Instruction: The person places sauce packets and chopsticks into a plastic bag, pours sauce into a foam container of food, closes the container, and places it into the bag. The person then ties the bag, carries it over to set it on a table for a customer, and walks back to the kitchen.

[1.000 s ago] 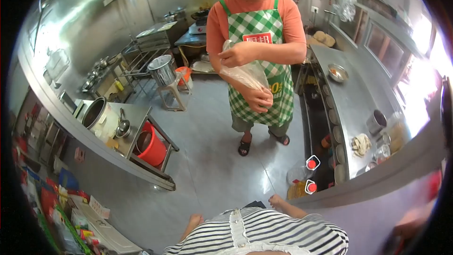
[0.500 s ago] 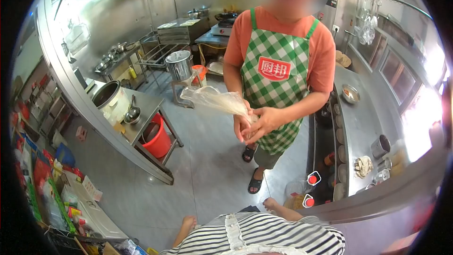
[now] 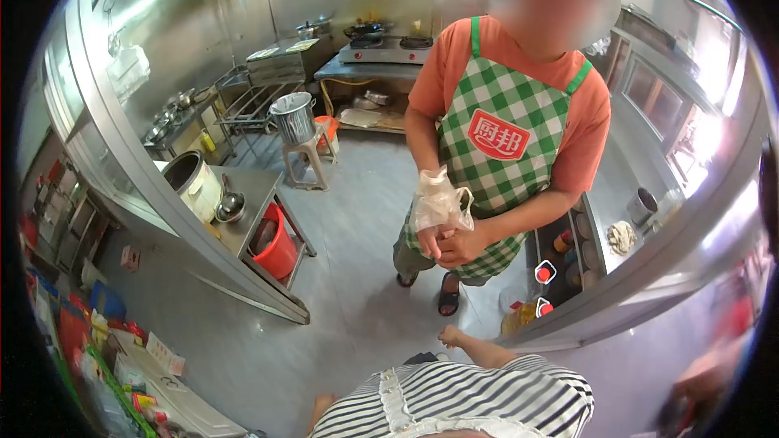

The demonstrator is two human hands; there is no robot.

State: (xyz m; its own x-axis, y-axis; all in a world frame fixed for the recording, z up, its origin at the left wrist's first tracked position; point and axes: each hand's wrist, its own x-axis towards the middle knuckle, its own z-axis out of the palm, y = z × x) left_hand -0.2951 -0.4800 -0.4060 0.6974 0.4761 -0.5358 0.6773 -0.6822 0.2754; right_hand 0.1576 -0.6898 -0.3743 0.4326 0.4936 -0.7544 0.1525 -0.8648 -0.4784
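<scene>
My right hand hangs low in front of my striped top, above the floor. Its fingers look loosely curled, with nothing visible in them. Only a small part of my left hand shows at the left side of my top; its fingers are hidden. Facing me stands a person in an orange shirt and a green-and-white checked apron. Translucent crumpled plastic, like a bag or disposable glove, sits around that person's wrist and hand. The person's two hands are together below it.
On the left, a metal table bears a large pot and ladles. A red bucket stands beneath. Farther back are a metal bucket on a stool and a gas stove. Red-capped bottles stand near a door frame at right.
The plastic that trailed leftward from the person's hands is now gathered around one wrist. My view has shifted, and the person appears farther right. My left hand shows less.
</scene>
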